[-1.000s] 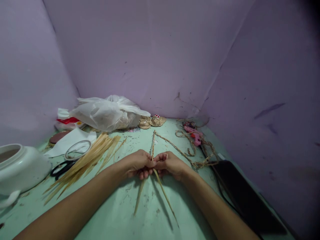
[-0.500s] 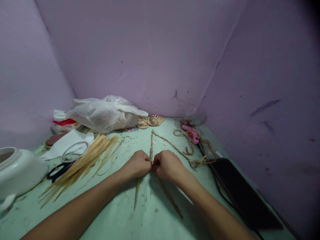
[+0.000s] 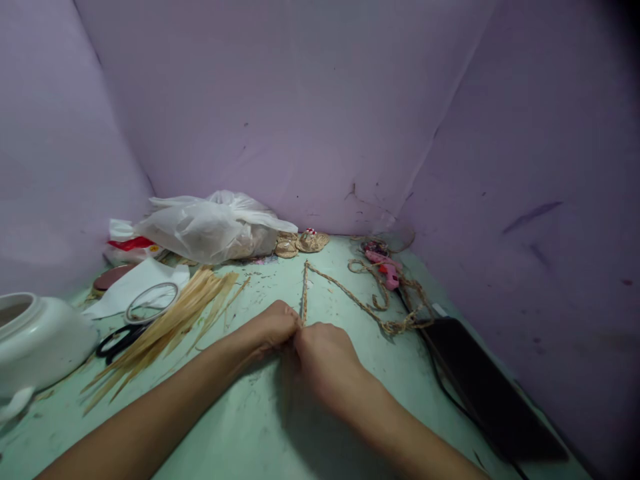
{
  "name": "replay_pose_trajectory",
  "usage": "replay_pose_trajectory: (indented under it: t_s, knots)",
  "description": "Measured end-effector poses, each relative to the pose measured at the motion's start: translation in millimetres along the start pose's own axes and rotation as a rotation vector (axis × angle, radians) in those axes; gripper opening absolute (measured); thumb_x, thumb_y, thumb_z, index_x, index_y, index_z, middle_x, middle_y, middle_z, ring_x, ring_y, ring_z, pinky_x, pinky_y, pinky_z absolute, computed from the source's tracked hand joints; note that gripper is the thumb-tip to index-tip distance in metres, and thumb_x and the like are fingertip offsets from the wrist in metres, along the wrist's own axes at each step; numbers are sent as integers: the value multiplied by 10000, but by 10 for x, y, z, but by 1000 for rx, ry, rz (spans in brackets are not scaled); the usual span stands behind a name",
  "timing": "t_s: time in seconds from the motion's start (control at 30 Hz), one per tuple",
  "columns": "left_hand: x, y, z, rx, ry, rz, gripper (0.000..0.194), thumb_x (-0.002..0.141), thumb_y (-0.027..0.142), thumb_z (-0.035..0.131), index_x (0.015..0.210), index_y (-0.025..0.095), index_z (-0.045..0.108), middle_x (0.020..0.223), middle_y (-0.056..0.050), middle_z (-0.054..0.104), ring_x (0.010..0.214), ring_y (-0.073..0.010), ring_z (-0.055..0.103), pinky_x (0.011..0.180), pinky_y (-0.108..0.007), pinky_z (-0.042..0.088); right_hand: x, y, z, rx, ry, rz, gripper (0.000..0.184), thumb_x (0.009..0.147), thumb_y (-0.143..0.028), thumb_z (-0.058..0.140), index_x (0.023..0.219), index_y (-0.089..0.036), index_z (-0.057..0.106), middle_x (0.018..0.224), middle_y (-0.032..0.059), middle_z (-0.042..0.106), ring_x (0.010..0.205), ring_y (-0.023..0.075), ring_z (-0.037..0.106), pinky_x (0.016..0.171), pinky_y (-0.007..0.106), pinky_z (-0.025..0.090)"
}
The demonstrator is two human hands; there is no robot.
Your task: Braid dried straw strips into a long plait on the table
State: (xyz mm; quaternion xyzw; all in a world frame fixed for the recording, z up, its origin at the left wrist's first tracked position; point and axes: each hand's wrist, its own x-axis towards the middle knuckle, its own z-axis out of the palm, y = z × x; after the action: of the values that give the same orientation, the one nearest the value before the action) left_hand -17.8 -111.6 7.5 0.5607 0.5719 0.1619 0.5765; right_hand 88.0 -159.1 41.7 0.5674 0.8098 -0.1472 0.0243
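Note:
A thin braid (image 3: 305, 293) of dried straw-coloured fibre runs from my hands up to a bend, then off to the right into a tangled braided cord (image 3: 400, 325). My left hand (image 3: 283, 323) is closed on the braid's near end, thumb and fingers pinched. Against it, knuckles up, my right hand (image 3: 325, 357) is closed too; its fingertips and the strands in them are hidden. Below the hands a loose strand shows only as a blur. Left of my left hand lies a bundle of dry flat fibre strips (image 3: 165, 327).
Black-handled scissors (image 3: 117, 341), a ring (image 3: 153, 301) and a white ceramic pot (image 3: 43, 340) are on the left. A plastic bag (image 3: 215, 227) and small woven hats (image 3: 313, 241) sit at the back wall. A pink glue gun (image 3: 387, 270) and black flat object (image 3: 493, 387) lie right.
Both hands turned from fingers meeting at the braid to knuckles up. My right hand has since come lower and left, against my left hand. The loose strands below have shifted and blurred.

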Motion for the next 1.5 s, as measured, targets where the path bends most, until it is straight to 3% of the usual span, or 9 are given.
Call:
replay_pose_trajectory:
  t_s: [0.1, 0.23, 0.43, 0.6, 0.87, 1.13, 1.3, 1.4, 1.5]
  knots:
    - [-5, 12, -51, 7, -93, 39, 37, 464, 139, 434, 430, 150, 427, 294, 64, 285, 273, -34, 194, 328, -193, 98, 15, 200, -78, 186, 45, -2, 174, 648, -245, 516, 665, -169, 672, 624, 60, 634, 538, 140, 520, 451, 225, 279]
    - [-16, 25, -75, -49, -148, 57, 70, 486, 170, 465, 435, 151, 421, 322, 59, 322, 270, -36, 223, 321, -192, 109, 164, 445, -74, 517, 206, 174, 193, 703, -223, 460, 681, -137, 631, 577, 28, 582, 517, 99, 472, 462, 199, 291]
    - [-5, 20, -50, -88, -137, 93, 47, 484, 166, 464, 461, 152, 426, 319, 76, 299, 274, -31, 197, 330, -187, 112, 308, 363, 137, 1109, -134, 265, 134, 680, -85, 419, 572, -157, 455, 388, -55, 394, 347, 60, 353, 382, 177, 255]
    - [31, -10, -65, 28, -151, 107, 44, 494, 152, 443, 481, 140, 483, 329, 62, 328, 310, -46, 237, 357, -199, 151, 335, 395, 187, 1041, -146, 250, 155, 675, -111, 432, 530, -163, 451, 379, -65, 355, 319, 46, 248, 340, 191, 168]
    - [-69, 22, -112, 620, 127, 61, 116, 545, 203, 508, 498, 124, 579, 394, -4, 451, 403, -99, 393, 430, -222, 252, 405, 451, 378, 961, -11, 271, 125, 576, -128, 489, 454, -135, 519, 367, -34, 419, 353, 51, 303, 367, 197, 202]
    - [-390, 43, 310, 778, 296, 231, 128, 576, 195, 528, 649, 161, 628, 591, -70, 566, 623, -183, 536, 555, -250, 343, 351, 313, 430, 1277, 84, 423, 121, 513, -71, 437, 496, -120, 546, 353, -46, 423, 351, 53, 331, 379, 187, 223]
    - [-388, 113, 200, 661, 215, 241, 65, 561, 187, 534, 556, 144, 583, 509, -43, 529, 559, -153, 520, 507, -230, 336, 276, 378, 441, 1381, 86, 300, 72, 546, -117, 496, 479, -122, 522, 368, -46, 434, 339, 37, 307, 370, 185, 190]
    - [-267, 136, 31, 258, 235, 107, 109, 609, 196, 489, 641, 131, 570, 459, -9, 500, 412, -103, 454, 418, -210, 305, 259, 419, 443, 1401, 54, 232, 130, 597, -209, 542, 494, -133, 519, 326, -67, 370, 304, 28, 227, 353, 199, 120]
    - [-160, 62, 6, -170, 64, -34, 101, 614, 149, 477, 693, 121, 534, 448, 10, 488, 358, -84, 423, 371, -196, 297, 248, 429, 423, 1463, 18, 186, 162, 582, -256, 586, 504, -137, 508, 350, -59, 407, 317, 30, 269, 360, 192, 148]
